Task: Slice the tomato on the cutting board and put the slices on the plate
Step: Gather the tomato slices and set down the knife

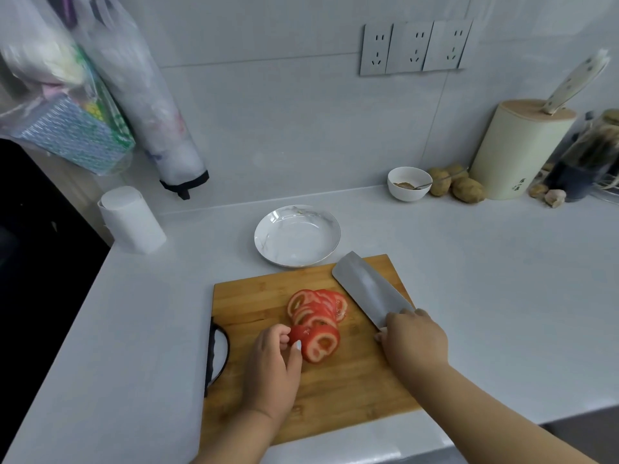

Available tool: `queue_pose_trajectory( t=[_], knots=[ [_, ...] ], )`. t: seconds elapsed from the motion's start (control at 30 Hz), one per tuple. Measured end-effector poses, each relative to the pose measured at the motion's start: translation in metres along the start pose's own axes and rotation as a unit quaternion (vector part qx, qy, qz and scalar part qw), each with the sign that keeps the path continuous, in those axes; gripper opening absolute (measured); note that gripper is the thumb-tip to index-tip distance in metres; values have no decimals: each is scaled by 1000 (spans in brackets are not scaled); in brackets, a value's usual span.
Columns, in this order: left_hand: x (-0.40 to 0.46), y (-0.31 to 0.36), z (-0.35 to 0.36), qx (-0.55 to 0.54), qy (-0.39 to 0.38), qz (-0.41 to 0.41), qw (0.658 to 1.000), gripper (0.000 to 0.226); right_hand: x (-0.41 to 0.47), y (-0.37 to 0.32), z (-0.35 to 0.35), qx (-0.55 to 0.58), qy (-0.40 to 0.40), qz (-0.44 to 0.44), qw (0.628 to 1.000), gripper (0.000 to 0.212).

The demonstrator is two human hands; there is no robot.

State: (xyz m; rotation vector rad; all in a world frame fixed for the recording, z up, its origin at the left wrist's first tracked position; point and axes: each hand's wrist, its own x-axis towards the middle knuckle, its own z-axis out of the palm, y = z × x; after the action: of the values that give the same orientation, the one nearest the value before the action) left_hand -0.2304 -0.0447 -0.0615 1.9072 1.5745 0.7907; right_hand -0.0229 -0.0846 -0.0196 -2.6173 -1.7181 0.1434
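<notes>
Two hands at work over one cutting board (335, 380), nearest the viewer. Left hand (273, 366): fingers curled lightly against the near end piece of the tomato (318, 343), steadying it from its left side; fingertips touch the skin, not a full clench. Right hand (413, 339): closed around the handle of one cleaver (370, 289), whose broad blade lies tilted beyond the knuckles, off to the right of the fruit and apart from it.

Tomato: one, mostly cut. Near chunk, one, cut face showing, just beside the left fingertips. Slices (316, 306): a fanned, overlapping stack directly beyond those fingertips, perhaps five or six; exact count cannot be told because they overlap. All pieces rest on the board.

Progress, judged: slicing appears nearly complete, with only the end piece possibly left to cut. Transfer not yet begun.

Plate (268, 236): one, white with a thin gold rim, bare of slices, beyond the board's far edge and past the blade tip.

Farther back, along the wall: one paper roll (132, 219) to the far left; one small bowl (409, 184) with a spoon; several potatoes (464, 189), about four visible; one knife block (516, 150) holding one knife; three wall sockets (415, 48).
</notes>
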Motion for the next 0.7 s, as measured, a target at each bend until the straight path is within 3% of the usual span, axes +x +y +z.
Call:
queue_pose_trajectory(
  t=[0.07,0.13,0.23,0.43,0.6,0.7],
  knots=[
    [3,0,-6,-19,-12,-14,1000,23,-1,-7,-7,1,43,-27,999,27],
    [8,-1,-11,-21,-32,-35,999,29,-1,-20,-10,71,56,-56,994,33],
    [14,2,-17,-20,-85,-58,995,37,-2,-43,-6,179,20,-68,981,39],
    [19,2,-20,-19,-123,-44,991,43,-1,-60,9,175,-4,-77,981,38],
    [18,-1,-23,-20,-157,-51,986,36,-1,-64,9,230,-48,-31,972,47],
    [18,1,-24,-28,-170,-57,983,42,-2,-60,10,249,-72,-29,965,37]
  ],
)
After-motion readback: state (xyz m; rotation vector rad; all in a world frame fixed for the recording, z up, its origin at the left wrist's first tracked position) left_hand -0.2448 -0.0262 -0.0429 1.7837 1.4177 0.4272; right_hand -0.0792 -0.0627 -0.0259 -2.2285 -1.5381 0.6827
